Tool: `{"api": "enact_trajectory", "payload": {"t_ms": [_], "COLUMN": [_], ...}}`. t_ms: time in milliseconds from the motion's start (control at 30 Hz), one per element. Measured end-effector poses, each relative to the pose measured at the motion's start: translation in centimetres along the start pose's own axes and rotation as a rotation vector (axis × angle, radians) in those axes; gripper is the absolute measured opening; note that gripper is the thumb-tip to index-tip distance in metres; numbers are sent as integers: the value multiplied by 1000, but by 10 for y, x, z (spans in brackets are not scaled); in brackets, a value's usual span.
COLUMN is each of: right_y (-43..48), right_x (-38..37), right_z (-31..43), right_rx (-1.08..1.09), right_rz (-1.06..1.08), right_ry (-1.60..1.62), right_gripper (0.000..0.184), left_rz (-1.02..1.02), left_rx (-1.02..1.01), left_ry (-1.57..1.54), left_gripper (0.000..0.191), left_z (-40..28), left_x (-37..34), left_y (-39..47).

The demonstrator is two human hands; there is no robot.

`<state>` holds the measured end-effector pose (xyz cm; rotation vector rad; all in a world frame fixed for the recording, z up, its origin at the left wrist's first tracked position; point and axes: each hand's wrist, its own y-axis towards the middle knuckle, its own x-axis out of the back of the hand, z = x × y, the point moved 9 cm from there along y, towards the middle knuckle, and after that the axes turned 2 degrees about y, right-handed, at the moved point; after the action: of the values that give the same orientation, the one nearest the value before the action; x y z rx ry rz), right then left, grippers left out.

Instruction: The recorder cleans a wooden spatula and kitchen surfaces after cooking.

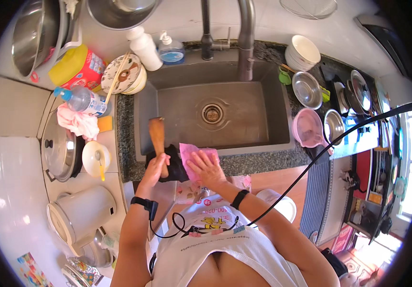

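Note:
My left hand (154,168) is closed around the lower part of a wooden spatula (157,132), its broad end pointing over the sink's left side. A black cloth (176,168) lies beneath the spatula and the hand, on the front edge of the counter. My right hand (207,168) rests flat on a pink cloth (188,158), fingers spread, at the front rim of the sink. The cloth's far corner reaches over the rim. The brown-grey sink (188,107) before me has a round drain (212,113) in its floor.
A dark faucet (246,39) rises behind the sink. To the left stand a pump bottle (84,100), stacked bowls (123,75), a yellow sponge (105,124) and a lidded pan (60,147). A pink dipper (307,127) and metal bowls (306,89) sit right. A black cable (299,177) crosses my right side.

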<state>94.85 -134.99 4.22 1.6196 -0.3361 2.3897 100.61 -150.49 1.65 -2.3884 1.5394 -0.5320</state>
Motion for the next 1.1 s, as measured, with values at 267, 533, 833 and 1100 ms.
{"api": "enact_trajectory", "payload": {"t_ms": [267,533,833,1100], "right_y": [-191,-90,-21,-119], "right_x": [51,20,41,129], "right_z": [-212,-98,-11,-89], "right_rx": [-793,-346,-71,-562], "right_rz": [-76,-79,-93,-345], "right_ry": [-228,-240,-13,1151], "right_gripper": [83,66,51,31], "left_rz": [22,-67,-58,399], "left_rx": [60,-33,-271,-476], "left_ry": [-38,-207,-179,-157], "left_gripper": [38,36,41,43], "left_z": [1,-71,-127,-219], "left_x": [41,38,11,-162], "left_y": [-9,-23,-36,-35]}}
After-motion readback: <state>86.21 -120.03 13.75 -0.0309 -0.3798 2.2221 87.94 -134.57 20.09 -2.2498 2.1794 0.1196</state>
